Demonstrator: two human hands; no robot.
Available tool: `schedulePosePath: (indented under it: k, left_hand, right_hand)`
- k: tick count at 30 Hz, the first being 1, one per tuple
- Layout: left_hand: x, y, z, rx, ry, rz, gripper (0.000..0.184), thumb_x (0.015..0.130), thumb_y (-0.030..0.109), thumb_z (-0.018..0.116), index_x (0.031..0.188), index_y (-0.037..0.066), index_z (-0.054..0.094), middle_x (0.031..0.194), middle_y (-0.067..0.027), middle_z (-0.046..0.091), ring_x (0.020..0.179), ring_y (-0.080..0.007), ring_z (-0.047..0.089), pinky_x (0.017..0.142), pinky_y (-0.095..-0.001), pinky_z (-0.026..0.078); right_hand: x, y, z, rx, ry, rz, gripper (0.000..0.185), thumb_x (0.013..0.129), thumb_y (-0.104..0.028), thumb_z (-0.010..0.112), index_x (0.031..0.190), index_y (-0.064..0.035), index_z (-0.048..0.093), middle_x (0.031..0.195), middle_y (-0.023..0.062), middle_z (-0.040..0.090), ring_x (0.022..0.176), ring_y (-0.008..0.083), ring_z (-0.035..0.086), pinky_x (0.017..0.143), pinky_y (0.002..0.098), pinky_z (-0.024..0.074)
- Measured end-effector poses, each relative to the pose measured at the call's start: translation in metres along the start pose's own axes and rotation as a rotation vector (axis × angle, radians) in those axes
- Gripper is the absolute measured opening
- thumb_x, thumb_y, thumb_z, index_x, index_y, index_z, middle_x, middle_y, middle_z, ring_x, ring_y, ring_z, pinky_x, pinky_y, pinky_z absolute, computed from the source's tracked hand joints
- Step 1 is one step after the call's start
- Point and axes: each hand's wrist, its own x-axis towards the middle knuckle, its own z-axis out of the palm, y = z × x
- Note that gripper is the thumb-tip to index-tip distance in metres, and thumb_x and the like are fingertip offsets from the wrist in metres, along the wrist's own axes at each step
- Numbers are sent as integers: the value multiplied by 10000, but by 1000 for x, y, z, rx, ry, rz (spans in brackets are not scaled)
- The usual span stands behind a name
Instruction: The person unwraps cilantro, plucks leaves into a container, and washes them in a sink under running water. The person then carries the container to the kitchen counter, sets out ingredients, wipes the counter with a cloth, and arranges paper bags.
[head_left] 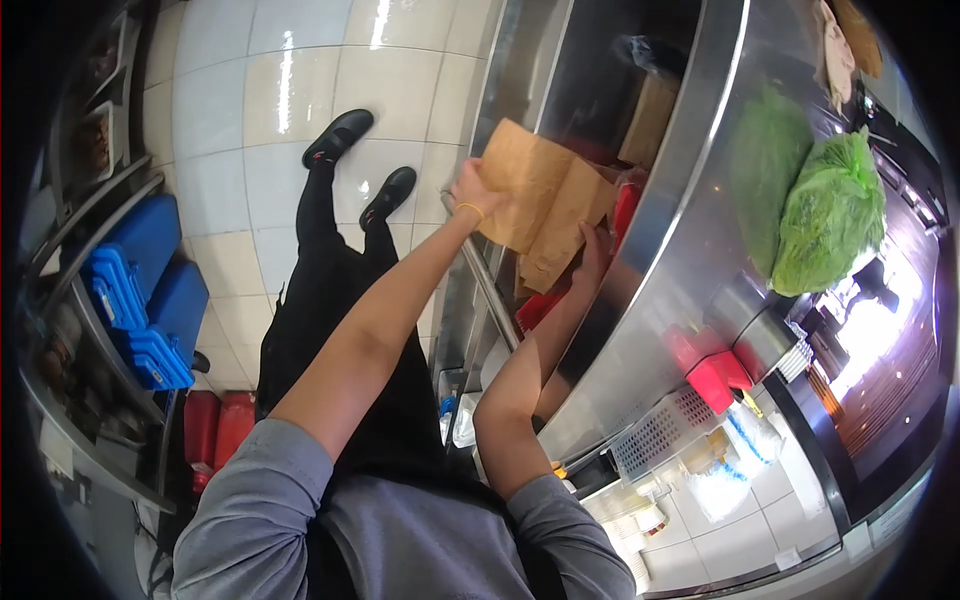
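A creased brown paper bag [545, 190], flat and folded, is held over an open steel drawer [610, 60] under the counter. My left hand [476, 192], with a yellow band at the wrist, grips its left edge, thumb on top and the other fingers partly hidden. At the bag's lower right edge, my right hand [594, 256] reaches inside the drawer and closes on the paper, its fingers partly out of sight. Red things [538, 308] and more brown paper [648, 120] lie in the drawer around the bag.
The steel counter [650, 330] runs along the right, carrying a green plastic bag [830, 215], a red container [708, 365] and a perforated metal tray [665, 432]. Blue boxes [150, 290] and red containers [220, 430] stand at the left. The floor [290, 90] is tiled.
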Motion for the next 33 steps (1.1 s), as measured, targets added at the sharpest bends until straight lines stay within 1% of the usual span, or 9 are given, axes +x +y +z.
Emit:
schedulePosePath:
  k: [6, 9, 13, 16, 17, 20, 26, 29, 33]
  left_hand:
    - [2, 6, -21, -157, -162, 42, 809, 552, 380, 814, 1204, 158, 389, 930, -98, 557, 1000, -244, 485, 837, -391, 376]
    - [5, -5, 2, -3, -225, 368, 720, 618, 406, 773, 1182, 145, 410, 929, -108, 534, 985, -262, 478, 823, -367, 398]
    - [-11, -9, 19, 107, 59, 470, 725, 665, 458, 726, 1201, 100, 393, 1086, -179, 462, 1023, -326, 456, 893, -396, 379]
    - [-19, -1, 16, 144, 246, 327, 777, 668, 441, 726, 1241, 84, 342, 1200, -224, 405, 1120, -350, 417, 936, -423, 352]
    - [-14, -4, 13, 150, 192, 296, 926, 647, 475, 737, 1308, 51, 246, 1096, -223, 494, 1036, -362, 500, 891, -420, 401]
    - [-4, -9, -1, 227, -63, -11, 821, 668, 415, 729, 1282, 30, 344, 975, -170, 598, 910, -328, 586, 820, -383, 455]
    - [20, -32, -51, -62, -143, 151, 374, 764, 186, 568, 1114, 54, 575, 986, -148, 649, 857, -271, 637, 746, -343, 486]
    - [33, -49, -70, -359, -245, 70, 361, 795, 131, 524, 1143, 39, 546, 1005, -118, 647, 890, -215, 624, 777, -312, 470]
    - [34, -57, -74, -344, -255, 205, 381, 807, 132, 553, 1170, 22, 522, 1030, -101, 632, 953, -151, 583, 836, -283, 443]
  right_hand:
    - [5, 11, -6, 51, 32, -24, 577, 845, -341, 494, 1294, 0, 376, 1318, 181, 424, 1236, 326, 370, 1009, 429, 287]
    - [4, 12, -7, 69, 47, -33, 581, 846, -346, 493, 1298, -1, 371, 1322, 183, 419, 1239, 327, 366, 1012, 427, 283]
    - [4, 12, -6, 52, 50, -16, 588, 849, -353, 492, 1303, -2, 365, 1327, 184, 413, 1243, 328, 361, 1015, 424, 279]
    - [3, 12, -4, 44, 47, -7, 593, 851, -358, 491, 1307, -2, 361, 1330, 186, 409, 1246, 329, 357, 1018, 421, 276]
    - [3, 11, -4, 43, 44, -5, 594, 852, -359, 491, 1309, -3, 359, 1331, 186, 408, 1247, 329, 356, 1019, 421, 275]
    - [3, 12, -3, 36, 44, 3, 599, 854, -365, 490, 1312, -3, 355, 1335, 187, 403, 1250, 330, 352, 1022, 418, 272]
    - [3, 9, -2, 26, 53, 5, 609, 858, -375, 489, 1320, -5, 346, 1342, 190, 395, 1256, 332, 344, 1028, 414, 265]
    - [3, 9, -2, 20, 58, 5, 614, 859, -380, 488, 1324, -5, 341, 1346, 191, 390, 1259, 333, 340, 1031, 412, 262]
    - [4, 9, -3, 0, 60, 8, 621, 862, -387, 487, 1329, -6, 335, 1351, 193, 385, 1263, 334, 335, 1035, 409, 257]
